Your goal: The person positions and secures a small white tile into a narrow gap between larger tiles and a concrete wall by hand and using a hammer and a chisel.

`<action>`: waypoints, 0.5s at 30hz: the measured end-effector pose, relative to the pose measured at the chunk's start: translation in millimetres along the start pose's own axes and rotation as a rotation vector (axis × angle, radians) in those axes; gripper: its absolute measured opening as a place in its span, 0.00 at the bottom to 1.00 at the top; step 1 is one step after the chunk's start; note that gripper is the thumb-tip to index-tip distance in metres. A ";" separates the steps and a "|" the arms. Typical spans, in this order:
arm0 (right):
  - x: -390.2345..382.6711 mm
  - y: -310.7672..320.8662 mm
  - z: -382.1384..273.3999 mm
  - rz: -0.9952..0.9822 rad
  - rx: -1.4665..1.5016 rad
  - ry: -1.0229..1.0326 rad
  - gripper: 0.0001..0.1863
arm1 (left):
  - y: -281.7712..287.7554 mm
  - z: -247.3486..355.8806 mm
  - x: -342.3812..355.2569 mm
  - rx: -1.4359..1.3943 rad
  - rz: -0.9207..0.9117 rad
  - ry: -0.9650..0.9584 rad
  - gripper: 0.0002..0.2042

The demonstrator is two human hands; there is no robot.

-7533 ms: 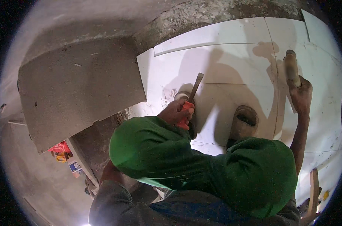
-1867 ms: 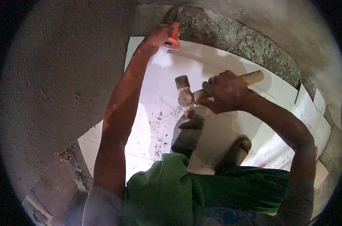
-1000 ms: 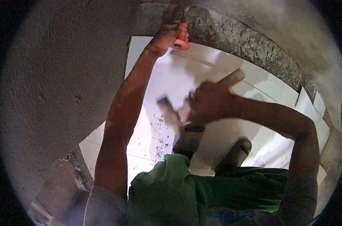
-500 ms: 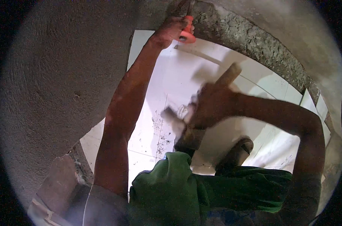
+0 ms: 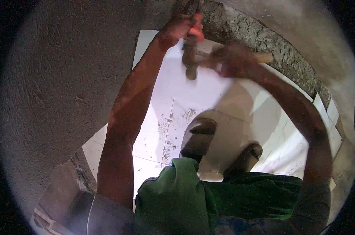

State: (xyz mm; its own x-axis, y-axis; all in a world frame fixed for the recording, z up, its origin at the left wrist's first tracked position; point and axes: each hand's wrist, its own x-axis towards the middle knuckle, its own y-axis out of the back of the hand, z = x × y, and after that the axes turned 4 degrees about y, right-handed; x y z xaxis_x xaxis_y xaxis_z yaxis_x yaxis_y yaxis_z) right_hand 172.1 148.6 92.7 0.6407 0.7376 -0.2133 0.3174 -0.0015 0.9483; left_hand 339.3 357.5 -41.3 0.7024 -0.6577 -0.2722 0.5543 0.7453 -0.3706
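Out at the far edge of the white tiles (image 5: 165, 74), my left hand (image 5: 176, 30) is closed around a chisel (image 5: 197, 29) with an orange-red hand guard. Its blade points away toward the rough grey mortar (image 5: 240, 23) along the wall. My right hand (image 5: 236, 58), blurred by motion, grips a hammer by its wooden handle (image 5: 264, 58). The hammer head (image 5: 190, 60) is at the guarded end of the chisel; contact cannot be made out for the blur.
A rough cement-covered wall (image 5: 64, 78) rises on the left. My shoes (image 5: 201, 131) stand on the tiles below my hands. Thin tile pieces (image 5: 320, 105) lean at the right wall. A brown board-like piece (image 5: 62, 182) lies at lower left.
My right hand has swung the hammer up and away from me, from above my shoe to the end of the chisel. My left hand stays nearly in place with the chisel.
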 end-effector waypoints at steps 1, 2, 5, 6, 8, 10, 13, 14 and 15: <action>13.3 12.0 8.5 0.022 0.093 -0.107 0.18 | 18.7 0.0 5.3 0.011 -0.052 -0.031 0.19; 17.9 15.0 16.5 0.040 0.196 -0.229 0.18 | 21.9 2.7 10.9 0.019 -0.118 -0.050 0.19; -2.5 -1.2 -12.1 -0.081 0.329 -0.032 0.22 | 3.2 4.5 14.9 0.085 0.014 0.102 0.18; -2.4 3.3 -32.9 -0.266 0.240 0.073 0.23 | 0.6 6.0 12.9 0.085 0.008 0.096 0.18; -2.3 -1.8 -48.4 -0.428 0.165 0.183 0.24 | -0.5 3.7 6.7 0.080 0.012 0.029 0.17; -6.6 -7.5 -29.8 -0.289 0.175 0.296 0.25 | -5.7 11.8 10.9 0.105 0.004 0.033 0.16; 28.7 10.2 45.8 -0.145 0.408 -0.284 0.22 | -11.5 7.2 11.5 0.117 -0.011 -0.029 0.16; 36.1 7.1 52.1 -0.031 0.443 -0.295 0.21 | -12.1 15.6 19.7 0.125 -0.054 -0.120 0.16; 25.5 -4.1 42.6 0.009 0.376 -0.202 0.21 | -15.4 13.8 14.1 0.254 0.045 0.005 0.17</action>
State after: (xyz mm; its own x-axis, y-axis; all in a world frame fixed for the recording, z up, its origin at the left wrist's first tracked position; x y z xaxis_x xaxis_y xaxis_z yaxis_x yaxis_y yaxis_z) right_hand 216.9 138.7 73.3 0.7568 0.5892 -0.2830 0.5202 -0.2807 0.8066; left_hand 346.8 338.3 -27.2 0.7272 -0.6231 -0.2881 0.6172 0.7772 -0.1231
